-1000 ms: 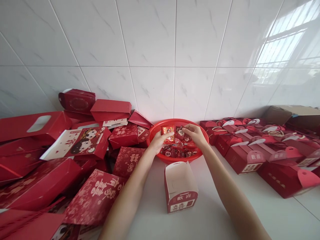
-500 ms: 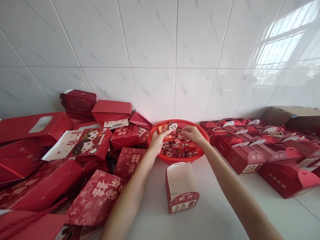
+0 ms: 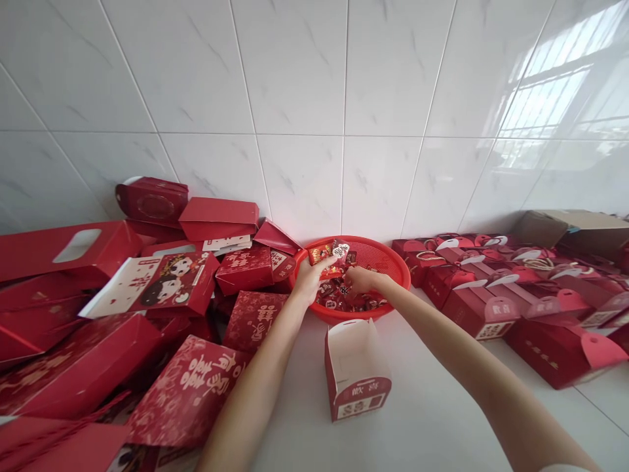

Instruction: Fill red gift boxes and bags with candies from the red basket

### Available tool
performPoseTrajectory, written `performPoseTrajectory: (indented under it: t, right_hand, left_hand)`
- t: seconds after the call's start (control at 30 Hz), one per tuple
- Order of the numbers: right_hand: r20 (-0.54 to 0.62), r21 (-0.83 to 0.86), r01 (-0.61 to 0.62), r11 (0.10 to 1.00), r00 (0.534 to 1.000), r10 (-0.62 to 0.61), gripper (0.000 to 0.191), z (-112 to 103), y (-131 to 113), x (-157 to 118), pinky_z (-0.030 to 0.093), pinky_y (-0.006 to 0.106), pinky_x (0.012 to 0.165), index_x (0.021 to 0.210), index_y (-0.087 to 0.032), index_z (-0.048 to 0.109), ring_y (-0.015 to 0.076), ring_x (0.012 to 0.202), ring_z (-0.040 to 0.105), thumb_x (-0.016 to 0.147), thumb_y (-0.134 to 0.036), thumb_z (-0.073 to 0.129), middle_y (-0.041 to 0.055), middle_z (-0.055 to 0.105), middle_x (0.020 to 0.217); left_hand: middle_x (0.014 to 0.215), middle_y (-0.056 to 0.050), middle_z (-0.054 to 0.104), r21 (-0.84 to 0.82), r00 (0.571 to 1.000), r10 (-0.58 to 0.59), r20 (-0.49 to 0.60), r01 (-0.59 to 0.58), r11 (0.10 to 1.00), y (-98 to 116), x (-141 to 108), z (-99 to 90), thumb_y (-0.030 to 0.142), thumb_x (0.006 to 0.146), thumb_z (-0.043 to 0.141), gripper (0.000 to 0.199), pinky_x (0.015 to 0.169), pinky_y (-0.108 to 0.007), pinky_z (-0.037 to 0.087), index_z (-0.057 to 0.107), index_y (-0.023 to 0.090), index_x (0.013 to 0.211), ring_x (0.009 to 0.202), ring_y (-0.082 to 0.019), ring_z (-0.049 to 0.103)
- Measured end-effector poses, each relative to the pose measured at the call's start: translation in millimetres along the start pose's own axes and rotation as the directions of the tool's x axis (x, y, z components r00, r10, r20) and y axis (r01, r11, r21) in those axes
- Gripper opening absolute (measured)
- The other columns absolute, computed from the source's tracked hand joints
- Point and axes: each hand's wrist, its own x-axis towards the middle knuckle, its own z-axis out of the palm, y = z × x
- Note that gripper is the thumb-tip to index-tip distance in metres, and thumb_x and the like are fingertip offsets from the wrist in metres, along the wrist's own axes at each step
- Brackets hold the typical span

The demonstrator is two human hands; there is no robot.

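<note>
A red plastic basket holds wrapped candies and stands against the wall. At its left side my left hand is closed on several candy packets, thumb across the top. My right hand reaches down into the basket among the candies, its fingers bent; whether a candy is between them is hidden. In front of the basket an open red box with a pale inside stands upright on the white surface, and neither hand touches it.
On the left lies a heap of red gift boxes and bags. Rows of closed red boxes with handles stand on the right, a brown cardboard box behind them. A white tiled wall bounds the back.
My right hand has moved left and lower into the candies. My left hand stays in place with its packets.
</note>
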Motion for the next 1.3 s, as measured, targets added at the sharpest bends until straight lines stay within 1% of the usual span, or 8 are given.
performPoseTrajectory:
  t: [0.17, 0.3, 0.53, 0.63, 0.77, 0.87, 1.1, 1.3]
  right_hand:
    - [-0.01, 0.061, 0.035, 0.998, 0.999, -0.035, 0.021, -0.1, 0.3, -4.3, 0.045, 0.027, 0.063, 0.078, -0.017, 0.065, 0.0244, 0.081, 0.066, 0.065, -0.018, 0.082, 0.0049, 0.07, 0.087]
    - [-0.139, 0.144, 0.069, 0.987, 0.989, -0.049, 0.022, 0.3, 2.4, -2.9, 0.045, 0.023, 0.065, 0.088, -0.019, 0.066, 0.0193, 0.082, 0.065, 0.07, -0.008, 0.072, 0.0017, 0.071, 0.089]
    - [-0.405, 0.222, -0.085, 0.971, 0.898, 0.17, 0.032, -2.6, 20.5, 5.5, 0.045, 0.026, 0.067, 0.105, -0.016, 0.066, 0.0219, 0.088, 0.065, 0.076, -0.006, 0.059, 0.0089, 0.07, 0.103]
    - [-0.369, 0.24, -0.108, 0.965, 0.909, 0.194, 0.027, -2.5, 23.5, 4.5, 0.046, 0.025, 0.066, 0.1, -0.015, 0.069, 0.0201, 0.083, 0.065, 0.077, -0.005, 0.059, 0.0074, 0.071, 0.097]
    - [-0.196, 0.218, -0.097, 0.971, 0.97, 0.141, 0.007, -1.1, 22.6, 2.6, 0.048, 0.024, 0.065, 0.078, -0.014, 0.067, 0.0156, 0.075, 0.063, 0.081, -0.008, 0.066, 0.0018, 0.068, 0.08]
    - [-0.117, 0.186, -0.113, 0.976, 0.984, 0.136, 0.013, -0.8, 22.0, 2.6, 0.049, 0.025, 0.065, 0.078, -0.014, 0.063, 0.0126, 0.07, 0.059, 0.088, -0.019, 0.07, -0.0005, 0.064, 0.078]
    - [-0.092, 0.155, -0.117, 0.981, 0.987, 0.132, 0.02, 0.2, 19.0, 1.2, 0.038, 0.024, 0.056, 0.071, -0.017, 0.059, 0.0149, 0.069, 0.058, 0.083, -0.027, 0.072, -0.0003, 0.061, 0.072]
    - [-0.09, 0.141, -0.121, 0.983, 0.987, 0.135, 0.015, 3.5, 20.5, 4.1, 0.044, 0.025, 0.06, 0.082, -0.016, 0.064, 0.0177, 0.073, 0.062, 0.079, -0.027, 0.075, 0.0029, 0.066, 0.081]
  left_hand:
    - [0.083, -0.003, 0.078, -0.015, 1.0, 0.016, 0.009, -0.015, 1.0, -0.6, -0.1, 0.5, 0.022, 0.055, 0.087, 0.029, 0.066, -0.032, 0.059, 0.076, 0.02, 0.083, 0.077, -0.025, 0.075]
    - [0.084, -0.004, 0.078, -0.011, 1.0, 0.025, 0.0, -0.025, 1.0, -1.2, -0.2, 0.5, 0.023, 0.055, 0.087, 0.029, 0.07, -0.034, 0.06, 0.076, 0.02, 0.081, 0.08, -0.026, 0.075]
    - [0.081, -0.002, 0.078, -0.052, 0.999, 0.04, -0.012, -0.04, 0.998, 2.3, -3.3, 4.6, 0.021, 0.054, 0.086, 0.026, 0.072, -0.034, 0.061, 0.077, 0.021, 0.078, 0.078, -0.024, 0.075]
    - [0.081, -0.002, 0.078, -0.048, 0.998, 0.052, -0.028, -0.053, 0.997, 2.5, -3.8, 4.8, 0.021, 0.055, 0.085, 0.025, 0.074, -0.034, 0.061, 0.077, 0.02, 0.078, 0.079, -0.024, 0.074]
    - [0.083, -0.003, 0.078, -0.033, 0.998, 0.064, -0.017, -0.064, 0.997, -0.2, -1.5, 2.4, 0.022, 0.057, 0.085, 0.026, 0.074, -0.033, 0.061, 0.077, 0.02, 0.082, 0.08, -0.024, 0.074]
    - [0.084, -0.004, 0.078, -0.02, 0.998, 0.06, -0.012, -0.06, 0.998, -1.8, 0.2, 0.9, 0.023, 0.058, 0.085, 0.026, 0.073, -0.034, 0.061, 0.076, 0.02, 0.082, 0.08, -0.024, 0.075]
    - [0.081, -0.005, 0.078, -0.023, 1.0, 0.027, -0.012, -0.028, 0.999, 0.1, -1.4, 1.9, 0.024, 0.054, 0.088, 0.03, 0.074, -0.037, 0.062, 0.075, 0.02, 0.081, 0.082, -0.028, 0.076]
    - [0.076, -0.003, 0.077, -0.037, 0.999, 0.033, -0.003, -0.033, 0.999, 2.2, -3.3, 3.1, 0.023, 0.052, 0.088, 0.029, 0.074, -0.04, 0.063, 0.074, 0.02, 0.077, 0.08, -0.029, 0.076]
